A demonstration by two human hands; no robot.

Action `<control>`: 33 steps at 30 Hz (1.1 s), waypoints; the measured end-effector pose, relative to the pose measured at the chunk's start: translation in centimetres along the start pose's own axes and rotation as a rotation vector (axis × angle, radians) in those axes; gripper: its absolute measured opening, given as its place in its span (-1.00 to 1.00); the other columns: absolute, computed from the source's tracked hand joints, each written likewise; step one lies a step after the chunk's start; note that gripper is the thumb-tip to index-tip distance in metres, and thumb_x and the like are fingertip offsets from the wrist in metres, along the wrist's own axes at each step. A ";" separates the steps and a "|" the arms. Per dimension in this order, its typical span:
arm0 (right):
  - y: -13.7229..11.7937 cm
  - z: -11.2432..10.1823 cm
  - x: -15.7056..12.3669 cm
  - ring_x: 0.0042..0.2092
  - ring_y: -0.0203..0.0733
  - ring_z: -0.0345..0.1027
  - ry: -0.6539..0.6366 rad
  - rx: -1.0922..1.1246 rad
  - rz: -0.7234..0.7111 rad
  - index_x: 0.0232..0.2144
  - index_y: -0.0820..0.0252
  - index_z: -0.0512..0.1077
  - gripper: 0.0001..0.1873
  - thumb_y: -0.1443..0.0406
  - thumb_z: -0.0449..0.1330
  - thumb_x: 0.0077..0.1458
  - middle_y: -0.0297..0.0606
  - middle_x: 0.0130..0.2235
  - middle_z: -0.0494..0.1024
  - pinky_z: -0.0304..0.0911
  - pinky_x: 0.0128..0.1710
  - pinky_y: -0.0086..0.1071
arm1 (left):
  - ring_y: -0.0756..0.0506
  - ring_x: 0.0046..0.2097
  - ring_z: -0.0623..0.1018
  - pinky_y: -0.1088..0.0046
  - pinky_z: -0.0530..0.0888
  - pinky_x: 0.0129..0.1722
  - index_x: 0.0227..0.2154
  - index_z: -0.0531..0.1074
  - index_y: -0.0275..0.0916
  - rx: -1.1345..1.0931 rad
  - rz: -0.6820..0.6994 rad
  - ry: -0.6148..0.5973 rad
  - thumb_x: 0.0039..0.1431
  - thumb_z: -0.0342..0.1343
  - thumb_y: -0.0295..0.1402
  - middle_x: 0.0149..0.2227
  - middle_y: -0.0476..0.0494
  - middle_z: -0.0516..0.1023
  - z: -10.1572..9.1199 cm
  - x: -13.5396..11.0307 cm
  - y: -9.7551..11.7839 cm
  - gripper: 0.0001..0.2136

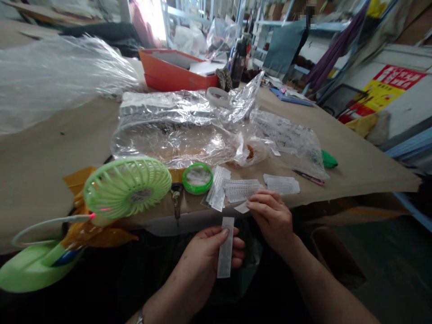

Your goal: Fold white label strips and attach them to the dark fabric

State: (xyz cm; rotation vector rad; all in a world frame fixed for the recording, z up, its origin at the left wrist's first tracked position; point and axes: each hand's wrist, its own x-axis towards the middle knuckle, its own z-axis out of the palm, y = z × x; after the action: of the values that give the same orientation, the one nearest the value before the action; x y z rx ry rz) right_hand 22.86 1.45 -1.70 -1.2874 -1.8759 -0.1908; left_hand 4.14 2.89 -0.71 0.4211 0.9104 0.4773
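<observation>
In my left hand is a narrow whitish label strip, pinned under the thumb with the fingers curled behind it. My right hand is at the table's front edge, its fingertips closed on a small white paper slip. Just beyond those fingertips lies a fanned stack of printed labels. To its left is another bunch of label strips, and to its right a further printed stack. A round green-rimmed dish with whitish contents stands left of the labels.
A green fan with a cable stands at the left, beside a small pointed tool. Clear plastic bags cover the middle, with a tape roll on top. Behind is an orange box. Tweezers lie at the right.
</observation>
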 end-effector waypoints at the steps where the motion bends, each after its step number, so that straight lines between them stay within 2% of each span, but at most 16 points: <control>1: -0.5 -0.2 0.0 -0.10 -0.14 0.34 -0.001 0.063 -0.013 -0.34 0.12 0.51 -0.84 0.44 0.16 0.12 -0.25 -0.29 0.55 0.32 -0.11 -0.21 | -0.03 -0.50 0.53 0.42 0.47 -0.42 -0.36 0.49 -0.38 -0.011 -0.014 -0.029 0.08 0.14 -0.38 -0.48 -0.19 0.59 0.1 -0.1 0.1 -0.86; 6: -2.8 0.0 -0.7 -0.10 -0.19 0.31 -0.166 0.290 -0.131 -0.41 0.08 0.51 -0.87 0.33 0.17 0.14 -0.32 -0.37 0.51 0.32 -0.08 -0.23 | -0.01 -0.51 0.51 0.45 0.46 -0.45 -0.42 0.52 -0.38 -0.100 -0.037 -0.131 0.04 0.17 -0.41 -0.51 -0.13 0.55 0.3 -0.2 0.1 -0.88; 10: -3.2 0.6 -1.5 -0.08 -0.22 0.32 -0.231 0.279 -0.200 -0.41 0.06 0.49 -0.91 0.25 0.20 0.12 -0.39 -0.39 0.53 0.18 0.09 -0.17 | 0.05 -0.54 0.45 0.56 0.39 -0.51 -0.50 0.52 -0.38 -0.232 -0.021 -0.198 -0.04 0.24 -0.42 -0.56 -0.06 0.49 0.3 -0.1 -0.5 -0.90; 13: -2.9 0.5 -2.0 -0.04 -0.23 0.32 -0.262 0.261 -0.218 -0.41 0.07 0.48 -0.92 0.23 0.23 0.11 -0.41 -0.38 0.54 0.12 0.14 -0.17 | 0.07 -0.53 0.45 0.61 0.34 -0.54 -0.45 0.55 -0.39 -0.235 -0.034 -0.223 -0.06 0.26 -0.41 -0.55 -0.08 0.50 0.4 0.0 -0.7 -0.88; 16: -2.9 0.2 -2.2 -0.02 -0.25 0.32 -0.287 0.245 -0.222 -0.40 0.05 0.48 -0.95 0.27 0.22 0.11 -0.43 -0.39 0.54 0.12 0.14 -0.18 | 0.07 -0.53 0.45 0.63 0.32 -0.55 -0.41 0.57 -0.39 -0.193 -0.036 -0.238 -0.10 0.27 -0.46 -0.54 -0.09 0.52 0.4 -0.1 -0.7 -0.86; 22: -3.3 0.1 -2.7 0.02 -0.27 0.31 -0.347 0.285 -0.222 -0.37 0.04 0.48 -0.87 0.37 0.16 0.15 -0.46 -0.33 0.57 0.06 0.19 -0.16 | 0.05 -0.47 0.48 0.64 0.32 -0.52 -0.36 0.58 -0.37 -0.149 -0.014 -0.234 -0.07 0.23 -0.47 -0.45 -0.15 0.57 0.2 0.1 -1.0 -0.83; 26: -3.8 -0.1 -2.5 0.02 -0.24 0.31 -0.334 0.309 -0.216 -0.34 0.08 0.47 -0.90 0.36 0.16 0.15 -0.43 -0.33 0.57 0.10 0.17 -0.16 | 0.05 -0.48 0.48 0.65 0.33 -0.53 -0.38 0.58 -0.38 -0.140 -0.006 -0.222 -0.10 0.25 -0.49 -0.48 -0.13 0.57 0.2 0.1 -1.1 -0.84; 29: -3.0 -0.9 -2.3 -0.01 -0.19 0.33 -0.274 0.290 -0.167 -0.23 0.13 0.45 -0.87 0.31 0.16 0.14 -0.32 -0.30 0.57 0.26 0.06 -0.18 | 0.04 -0.52 0.49 0.60 0.38 -0.53 -0.40 0.56 -0.35 -0.129 -0.037 -0.160 -0.10 0.29 -0.43 -0.51 -0.11 0.56 0.1 0.0 -1.0 -0.85; 31: -1.4 -1.8 -2.3 -0.01 -0.13 0.32 -0.194 0.183 -0.072 -0.14 0.15 0.42 -0.79 0.33 0.15 0.14 -0.24 -0.25 0.55 0.32 -0.01 -0.16 | -0.05 -0.44 0.55 0.45 0.48 -0.41 -0.38 0.55 -0.34 -0.088 -0.075 -0.120 -0.04 0.28 -0.36 -0.47 -0.17 0.60 -0.2 0.0 -0.9 -0.84; 33: 0.8 -2.8 -2.4 0.01 -0.05 0.29 -0.118 -0.046 0.051 -0.05 0.17 0.38 -0.71 0.34 0.13 0.14 -0.15 -0.18 0.50 0.30 -0.02 -0.08 | -0.08 -0.43 0.57 0.42 0.50 -0.40 -0.37 0.54 -0.34 -0.054 -0.086 -0.071 -0.04 0.29 -0.33 -0.46 -0.18 0.61 -0.4 0.2 -1.0 -0.81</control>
State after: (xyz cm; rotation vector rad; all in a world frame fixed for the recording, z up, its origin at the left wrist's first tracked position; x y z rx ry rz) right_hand 25.32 -1.41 -1.80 -1.4031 -1.9456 -0.1339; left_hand 4.12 2.23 -1.61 0.3461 0.8419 0.4054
